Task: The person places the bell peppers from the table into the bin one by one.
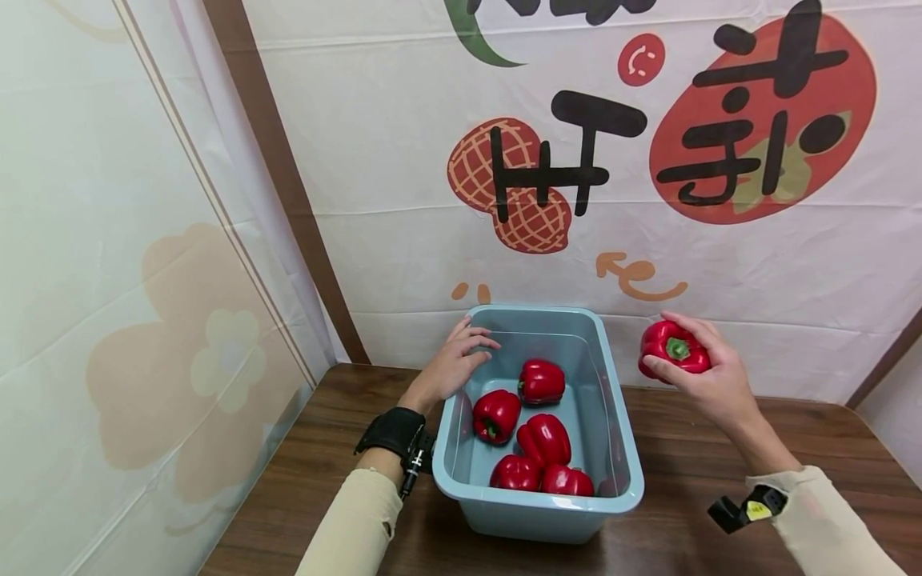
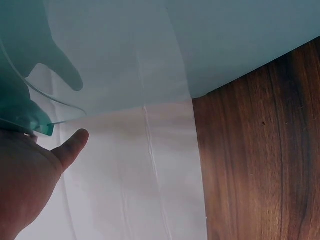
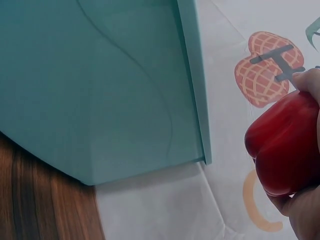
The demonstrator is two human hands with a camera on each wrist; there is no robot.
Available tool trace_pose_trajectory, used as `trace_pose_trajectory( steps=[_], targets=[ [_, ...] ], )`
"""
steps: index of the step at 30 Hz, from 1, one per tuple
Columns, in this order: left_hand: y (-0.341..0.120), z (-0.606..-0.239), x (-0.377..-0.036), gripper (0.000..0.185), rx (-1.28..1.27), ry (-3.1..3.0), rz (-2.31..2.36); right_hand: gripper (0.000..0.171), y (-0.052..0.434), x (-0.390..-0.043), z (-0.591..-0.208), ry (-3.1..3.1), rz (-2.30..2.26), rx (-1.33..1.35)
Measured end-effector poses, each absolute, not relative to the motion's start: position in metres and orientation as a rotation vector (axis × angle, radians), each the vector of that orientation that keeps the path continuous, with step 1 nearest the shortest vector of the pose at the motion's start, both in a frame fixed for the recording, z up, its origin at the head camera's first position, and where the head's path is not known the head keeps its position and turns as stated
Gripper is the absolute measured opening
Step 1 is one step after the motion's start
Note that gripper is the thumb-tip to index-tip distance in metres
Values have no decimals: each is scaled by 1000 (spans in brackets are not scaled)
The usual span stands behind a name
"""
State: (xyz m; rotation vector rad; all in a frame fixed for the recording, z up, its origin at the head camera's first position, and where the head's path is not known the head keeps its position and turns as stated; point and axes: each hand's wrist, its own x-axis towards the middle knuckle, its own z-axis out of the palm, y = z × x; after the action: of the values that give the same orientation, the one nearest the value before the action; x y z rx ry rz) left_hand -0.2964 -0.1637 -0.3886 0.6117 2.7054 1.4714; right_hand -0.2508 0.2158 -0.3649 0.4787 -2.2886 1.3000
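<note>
My right hand (image 1: 709,364) holds a red bell pepper (image 1: 673,349) between thumb and fingers, in the air to the right of a blue-grey plastic bin (image 1: 612,400). That pepper (image 3: 287,145) shows close up in the right wrist view, its stem hidden there. On the bin's left rim rests my left hand (image 1: 457,364), its fingers loosely extended over the edge and holding no pepper. Several red peppers lie inside: one at the back (image 1: 542,382), one at the left (image 1: 496,417), and others grouped near the front wall (image 1: 545,439).
The bin stands on a dark wood-grain table (image 1: 691,464). Behind it hangs a white printed cloth (image 1: 403,160), with another pale cloth (image 1: 144,160) along the left. Dark straps are on both wrists.
</note>
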Motion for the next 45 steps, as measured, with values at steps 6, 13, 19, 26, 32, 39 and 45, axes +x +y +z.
trace_pose_trajectory(
  steps=[6, 13, 19, 26, 32, 39, 45],
  targets=[
    [-163, -390, -297, 27, 609, 2711, 1466, 71, 211, -249, -363, -2277, 1301, 517],
    [-164, -391, -297, 27, 600, 2707, 1468, 73, 203, -247, -363, -2275, 1307, 556],
    [-165, -389, -297, 28, 608, 2699, 1471, 73, 196, -246, -360, -2271, 1322, 580],
    [-166, -390, -298, 27, 600, 2699, 1477, 73, 191, -246, -357, -2278, 1337, 599],
    [-165, -390, -297, 27, 586, 2702, 1481, 74, 186, -246, -354, -2282, 1348, 624],
    [-164, -389, -297, 27, 587, 2708, 1473, 73, 183, -246, -353, -2280, 1388, 651],
    [-163, -388, -297, 28, 592, 2703, 1472, 72, 182, -247, -352, -2285, 1405, 668]
  ],
)
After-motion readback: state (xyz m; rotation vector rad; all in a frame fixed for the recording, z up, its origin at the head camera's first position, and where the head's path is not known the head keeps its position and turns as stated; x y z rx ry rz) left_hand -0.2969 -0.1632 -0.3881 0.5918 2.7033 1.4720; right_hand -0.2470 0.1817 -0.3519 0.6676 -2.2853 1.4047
